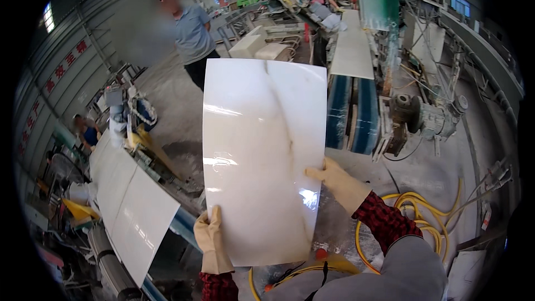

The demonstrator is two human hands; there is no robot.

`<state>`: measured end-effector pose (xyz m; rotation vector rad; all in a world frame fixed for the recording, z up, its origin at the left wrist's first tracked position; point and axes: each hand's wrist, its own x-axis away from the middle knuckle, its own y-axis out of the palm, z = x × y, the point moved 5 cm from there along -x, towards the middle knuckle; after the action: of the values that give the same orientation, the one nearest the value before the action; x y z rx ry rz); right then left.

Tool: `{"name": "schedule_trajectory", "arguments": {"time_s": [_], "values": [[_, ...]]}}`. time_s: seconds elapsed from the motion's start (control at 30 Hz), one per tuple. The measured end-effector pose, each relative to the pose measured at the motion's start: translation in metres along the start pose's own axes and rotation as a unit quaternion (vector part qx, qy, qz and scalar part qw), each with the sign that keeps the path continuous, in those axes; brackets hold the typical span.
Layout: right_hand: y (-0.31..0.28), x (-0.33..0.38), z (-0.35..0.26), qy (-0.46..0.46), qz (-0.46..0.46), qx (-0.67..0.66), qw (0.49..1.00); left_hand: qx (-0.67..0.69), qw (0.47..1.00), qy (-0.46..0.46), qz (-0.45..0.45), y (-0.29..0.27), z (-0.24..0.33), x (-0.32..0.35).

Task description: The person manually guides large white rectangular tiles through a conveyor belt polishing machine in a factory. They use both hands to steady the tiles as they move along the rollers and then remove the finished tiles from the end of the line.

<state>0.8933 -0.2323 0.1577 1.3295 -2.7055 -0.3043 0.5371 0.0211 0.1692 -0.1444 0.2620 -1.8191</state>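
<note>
A glossy cream-white tile (251,150) with a thin brown vein is held up before me, tilted and reflecting light. My left hand (212,242), in a pale yellow glove, grips its lower left edge, with the thumb and fingers around the side. On the right edge, a little higher, my right hand (339,181) in a matching glove holds on, thumb on the glossy face. The fingers behind the tile are hidden. Red-and-black checked cuffs and grey sleeves cover my forearms.
More glossy tiles (134,200) lie on a conveyor at left. At right, another tile (355,44) rests on a line with blue belts (365,114) beside a motor (434,120). A yellow hose (415,200) coils on the floor. A person (192,33) stands beyond the tile.
</note>
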Motion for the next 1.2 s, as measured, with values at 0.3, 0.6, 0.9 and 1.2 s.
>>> {"name": "schedule_trajectory", "arguments": {"time_s": [0.3, 0.6, 0.9, 1.2], "values": [[-0.138, 0.025, -0.021, 0.070, 0.242, -0.041, 0.967, 0.142, 0.958, -0.126, -0.216, 0.203, -0.016, 0.014], [-0.248, 0.009, 0.059, 0.092, 0.352, -0.047, 0.930, -0.070, 0.935, -0.111, -0.330, 0.353, -0.065, -0.027], [-0.338, -0.091, 0.074, 0.135, 0.448, 0.000, 0.884, -0.002, 0.903, -0.158, -0.400, 0.501, -0.060, -0.110], [-0.403, -0.120, 0.111, 0.160, 0.455, 0.039, 0.875, -0.045, 0.893, -0.164, -0.416, 0.570, -0.062, -0.142]]}}
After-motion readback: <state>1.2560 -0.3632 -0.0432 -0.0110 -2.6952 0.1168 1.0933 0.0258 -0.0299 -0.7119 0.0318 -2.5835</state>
